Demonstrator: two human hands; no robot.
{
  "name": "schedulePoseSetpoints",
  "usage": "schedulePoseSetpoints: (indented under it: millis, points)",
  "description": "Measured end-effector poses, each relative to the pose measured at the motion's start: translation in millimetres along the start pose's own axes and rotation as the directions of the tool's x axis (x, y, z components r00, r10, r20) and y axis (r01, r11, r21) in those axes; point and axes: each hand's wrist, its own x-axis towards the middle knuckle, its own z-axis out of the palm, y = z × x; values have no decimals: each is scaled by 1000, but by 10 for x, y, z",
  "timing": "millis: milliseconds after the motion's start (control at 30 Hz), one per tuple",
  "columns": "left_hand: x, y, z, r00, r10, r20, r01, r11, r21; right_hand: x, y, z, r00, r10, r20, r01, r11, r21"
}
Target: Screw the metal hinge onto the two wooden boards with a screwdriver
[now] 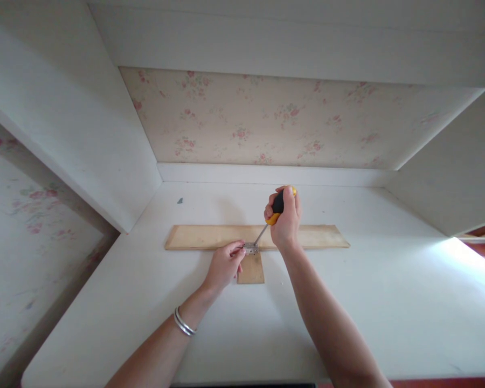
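Note:
My right hand (285,215) is wrapped round the yellow and black handle of a screwdriver (261,235). Its shaft slants down to the left, and the tip meets a small metal hinge (251,249). The fingers of my left hand (226,265) pinch the left end of this hinge. Under the hinge, a long pale wooden strip (202,236) lies crosswise on the white surface, and a short wooden piece (250,270) extends from its middle toward me. The hinge spans where the two pieces meet. Whether a screw sits under the tip is too small to tell.
The white desk surface (125,312) carries a small grey scrap (180,200) behind the strip. White panels rise at the left (73,118) and right (440,156), with a floral-papered wall (262,118) at the back. An overhead white board (267,48) crosses above.

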Motion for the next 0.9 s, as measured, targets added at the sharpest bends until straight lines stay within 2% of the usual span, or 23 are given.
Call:
schedulePoseSetpoints:
  millis: [167,400,700,900]
  points:
    - [-5,17,-6,1000,-15,7,16,1000,-13,10,-5,-1,1000,-25,-7,25,999,-33]
    - [-8,31,-4,1000,-11,11,11,1000,-22,-44,-9,34,999,-10,53,11,999,-31]
    - [2,20,-6,1000,-18,22,19,999,-35,-46,-18,38,999,-38,17,40,997,-73]
    - [-1,24,-4,999,-25,25,26,999,-48,-97,-35,74,995,-34,97,44,994,-96]
